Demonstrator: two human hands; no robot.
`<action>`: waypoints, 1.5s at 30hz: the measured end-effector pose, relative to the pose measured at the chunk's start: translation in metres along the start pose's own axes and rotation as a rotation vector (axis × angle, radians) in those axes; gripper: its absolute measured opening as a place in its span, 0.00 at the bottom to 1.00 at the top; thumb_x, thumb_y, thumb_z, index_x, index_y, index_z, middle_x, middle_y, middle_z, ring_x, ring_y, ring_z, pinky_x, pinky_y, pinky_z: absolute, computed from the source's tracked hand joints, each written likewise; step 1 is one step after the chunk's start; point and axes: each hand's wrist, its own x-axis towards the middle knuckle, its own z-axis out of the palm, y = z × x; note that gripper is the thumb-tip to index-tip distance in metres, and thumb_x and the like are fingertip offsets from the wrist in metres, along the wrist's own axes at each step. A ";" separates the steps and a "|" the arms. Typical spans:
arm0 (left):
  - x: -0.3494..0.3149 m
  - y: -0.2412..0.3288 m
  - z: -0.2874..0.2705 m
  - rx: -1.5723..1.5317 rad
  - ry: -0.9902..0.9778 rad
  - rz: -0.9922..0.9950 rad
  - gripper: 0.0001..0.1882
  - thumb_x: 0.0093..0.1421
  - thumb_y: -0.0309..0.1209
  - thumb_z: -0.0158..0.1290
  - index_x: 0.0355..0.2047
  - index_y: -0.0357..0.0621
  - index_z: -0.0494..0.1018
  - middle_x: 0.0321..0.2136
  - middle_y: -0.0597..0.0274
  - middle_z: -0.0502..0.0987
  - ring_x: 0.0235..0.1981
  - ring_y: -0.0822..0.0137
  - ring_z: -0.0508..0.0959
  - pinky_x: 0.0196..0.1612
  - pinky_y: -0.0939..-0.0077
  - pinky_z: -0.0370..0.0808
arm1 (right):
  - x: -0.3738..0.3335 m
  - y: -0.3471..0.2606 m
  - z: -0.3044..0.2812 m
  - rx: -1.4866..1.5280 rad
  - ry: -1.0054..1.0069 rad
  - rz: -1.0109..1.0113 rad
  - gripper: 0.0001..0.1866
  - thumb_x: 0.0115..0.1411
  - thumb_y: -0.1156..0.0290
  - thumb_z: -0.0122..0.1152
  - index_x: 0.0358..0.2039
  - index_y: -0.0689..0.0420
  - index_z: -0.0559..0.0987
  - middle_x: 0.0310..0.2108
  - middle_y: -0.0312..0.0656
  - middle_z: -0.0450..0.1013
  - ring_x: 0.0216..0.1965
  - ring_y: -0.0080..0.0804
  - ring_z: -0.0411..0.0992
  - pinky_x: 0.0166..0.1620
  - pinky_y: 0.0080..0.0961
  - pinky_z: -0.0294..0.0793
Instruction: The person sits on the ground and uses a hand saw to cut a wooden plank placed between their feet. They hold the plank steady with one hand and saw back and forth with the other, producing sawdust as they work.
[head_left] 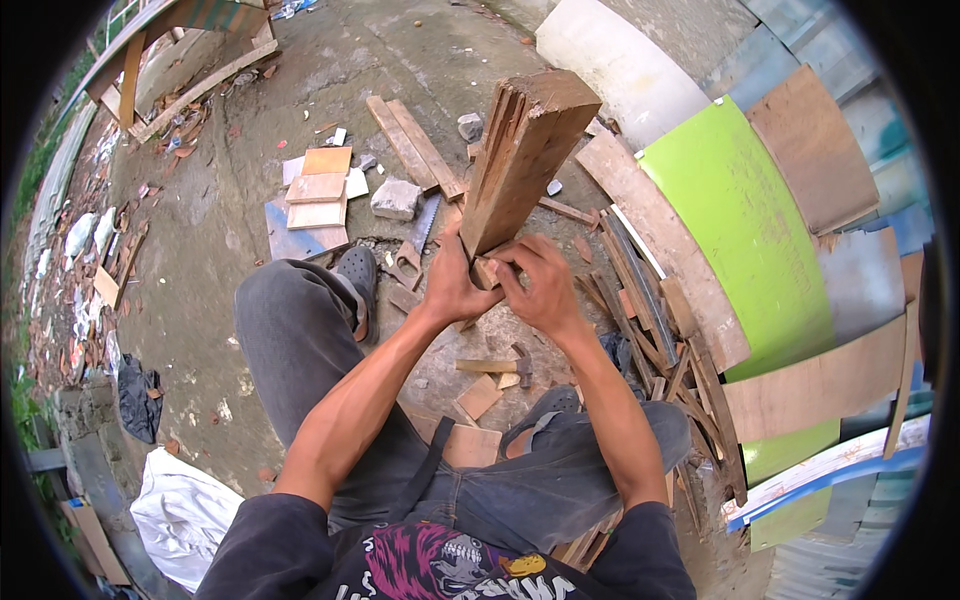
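Observation:
A thick wooden post (pixel 525 160) stands tilted in front of me, its rough, split top end toward me. My left hand (pixel 452 285) is closed around its lower left side, thumb pointing right. My right hand (pixel 543 283) has bent fingers pinched at a small light wood piece (pixel 485 272) by the post's lower end. Both hands nearly meet there and partly hide the joint. Below them a hammer (pixel 485 366) with a wooden handle lies on the ground. A handsaw (pixel 406 266) lies left of my left hand, its blade running up toward the post.
Wood offcuts (pixel 318 187) and a grey stone block (pixel 396 199) lie ahead left. Two planks (pixel 415 148) lie beyond. Scrap strips (pixel 640 310) pile up on the right, beside leaning sheets, one bright green (pixel 745 220). A white cloth (pixel 180 515) lies lower left, near a black plastic bag (pixel 138 398).

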 end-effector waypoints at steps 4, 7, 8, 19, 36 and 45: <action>0.000 0.005 -0.001 0.027 -0.017 -0.030 0.48 0.44 0.43 0.69 0.57 0.31 0.55 0.42 0.37 0.75 0.43 0.41 0.79 0.44 0.55 0.76 | 0.000 0.008 -0.004 0.014 -0.008 0.047 0.02 0.55 0.75 0.62 0.29 0.59 0.78 0.31 0.46 0.74 0.37 0.46 0.73 0.42 0.41 0.71; 0.011 0.010 -0.007 0.106 0.036 0.033 0.48 0.44 0.44 0.71 0.56 0.32 0.55 0.42 0.39 0.75 0.42 0.42 0.79 0.45 0.56 0.76 | 0.003 0.047 -0.026 -0.088 0.084 0.211 0.04 0.57 0.75 0.62 0.27 0.60 0.77 0.30 0.47 0.74 0.34 0.43 0.73 0.43 0.40 0.71; 0.011 0.011 -0.009 0.060 -0.026 -0.087 0.47 0.45 0.42 0.71 0.55 0.35 0.55 0.44 0.46 0.73 0.46 0.50 0.77 0.52 0.60 0.72 | -0.001 0.073 -0.044 -0.174 0.138 0.334 0.05 0.57 0.74 0.62 0.26 0.60 0.77 0.29 0.47 0.74 0.32 0.41 0.72 0.43 0.39 0.72; 0.007 0.004 -0.008 0.073 -0.094 0.026 0.47 0.49 0.37 0.70 0.57 0.35 0.49 0.51 0.49 0.65 0.53 0.56 0.70 0.58 0.63 0.68 | 0.000 0.020 -0.049 0.085 0.109 0.499 0.12 0.64 0.66 0.60 0.33 0.63 0.76 0.30 0.46 0.76 0.29 0.34 0.74 0.42 0.32 0.75; 0.005 -0.002 0.016 -0.133 -0.036 -0.009 0.46 0.53 0.32 0.69 0.59 0.35 0.46 0.50 0.53 0.60 0.53 0.62 0.67 0.57 0.66 0.67 | -0.034 0.016 0.014 0.333 0.214 0.767 0.20 0.69 0.55 0.52 0.40 0.63 0.73 0.30 0.50 0.77 0.32 0.43 0.77 0.38 0.39 0.73; 0.006 0.002 0.019 -0.088 -0.034 0.020 0.46 0.53 0.32 0.68 0.59 0.36 0.46 0.50 0.53 0.61 0.52 0.61 0.68 0.56 0.65 0.67 | -0.031 0.013 0.010 0.349 0.196 0.838 0.20 0.68 0.55 0.52 0.40 0.63 0.74 0.30 0.52 0.78 0.34 0.47 0.78 0.39 0.40 0.74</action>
